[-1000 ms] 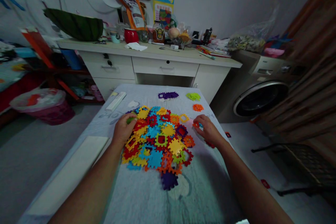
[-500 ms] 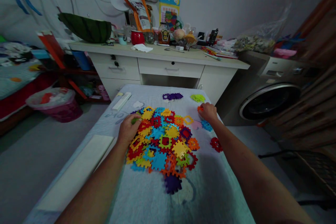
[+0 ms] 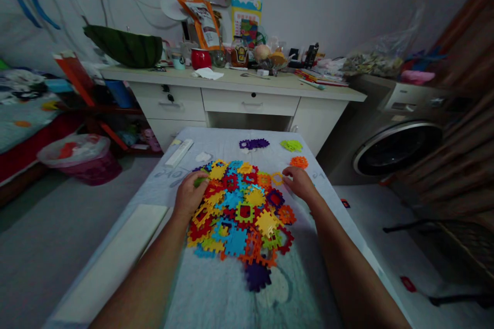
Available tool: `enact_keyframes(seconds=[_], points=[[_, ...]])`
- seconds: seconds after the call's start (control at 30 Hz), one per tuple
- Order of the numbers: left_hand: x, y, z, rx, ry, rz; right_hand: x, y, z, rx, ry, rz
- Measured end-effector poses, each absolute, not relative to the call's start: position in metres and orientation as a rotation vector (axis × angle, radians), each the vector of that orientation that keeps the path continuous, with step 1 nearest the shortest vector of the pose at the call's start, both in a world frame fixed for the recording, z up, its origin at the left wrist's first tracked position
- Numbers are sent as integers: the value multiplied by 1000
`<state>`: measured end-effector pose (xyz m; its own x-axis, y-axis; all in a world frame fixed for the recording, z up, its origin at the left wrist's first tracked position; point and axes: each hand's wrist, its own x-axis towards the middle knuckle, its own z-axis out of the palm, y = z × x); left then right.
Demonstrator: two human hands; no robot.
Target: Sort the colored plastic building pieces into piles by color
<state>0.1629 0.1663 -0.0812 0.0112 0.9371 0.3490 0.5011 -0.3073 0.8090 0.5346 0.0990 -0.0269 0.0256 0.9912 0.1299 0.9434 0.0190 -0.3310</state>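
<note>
My left hand [image 3: 191,193] is closed on a small green plastic piece [image 3: 199,182] at the left edge of a heap. The heap [image 3: 235,200] is made of toothed plastic pieces in red, yellow, blue, green, orange and purple, some solid, some hollow frames. My right hand [image 3: 300,182] is at the heap's right side, thumb and forefinger slightly apart at the right edge of a yellow square frame [image 3: 277,178]. Just beyond that hand lies an orange stack [image 3: 299,162]. Farther back are a light green stack [image 3: 291,145] and a purple row [image 3: 253,143] of pieces.
A white remote-like bar [image 3: 179,153] lies at the table's back left, and a long white board [image 3: 111,262] along its left side. Two small red items [image 3: 408,284] are on the floor at right. A washing machine [image 3: 401,149] and a white cabinet [image 3: 250,100] stand behind.
My right hand has moved left and nearer from the orange stack, leaving the orange piece there, to the yellow frame. My left hand stays at the heap with the green piece.
</note>
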Motion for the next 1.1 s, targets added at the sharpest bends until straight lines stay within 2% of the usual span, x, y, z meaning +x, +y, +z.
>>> enact_keyframes(seconds=[0.23,0.7,1.1], points=[[163,165,-80,1811,1490,1237,516,98,-37,-1984,-2123,199],[166,161,-75,1800,1520,1234,507,96,-40,-2196,-1987,50],[164,163,-78,1781,1535,1243,515,98,-41,-2019,-1933,123]])
